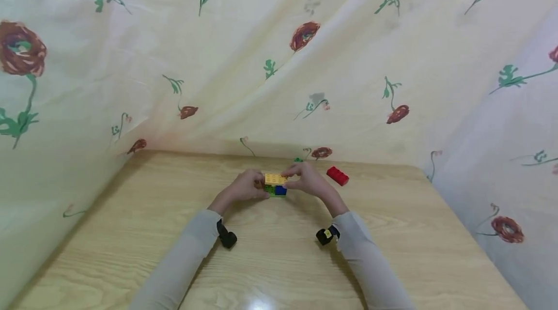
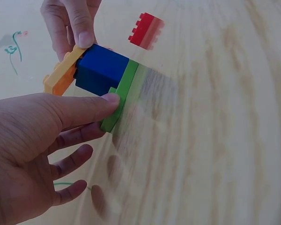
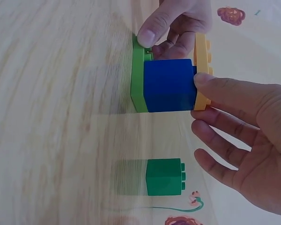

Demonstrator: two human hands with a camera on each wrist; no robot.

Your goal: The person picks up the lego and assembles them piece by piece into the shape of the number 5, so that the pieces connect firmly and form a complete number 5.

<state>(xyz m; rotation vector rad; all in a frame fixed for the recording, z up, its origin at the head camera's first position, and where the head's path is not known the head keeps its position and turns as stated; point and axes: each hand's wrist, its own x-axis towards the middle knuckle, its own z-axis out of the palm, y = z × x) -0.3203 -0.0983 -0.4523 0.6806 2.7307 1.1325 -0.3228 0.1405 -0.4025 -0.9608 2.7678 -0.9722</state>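
A blue brick stands on one end of a thin light-green plate on the table. On top of it lies a flat yellow-orange plate, which overhangs the bare studs of the green one. My right hand pinches the yellow plate between thumb and fingers above the blue brick. From the other side my left hand grips the end of the light-green plate, thumb on its top edge, as the left wrist view shows. The remaining left fingers are spread loosely.
A red brick lies on the table to the right of my right hand. Behind the stack stands a dark-green brick, near the table's back edge. Flower-patterned cloth hangs along the back and sides of the wooden table.
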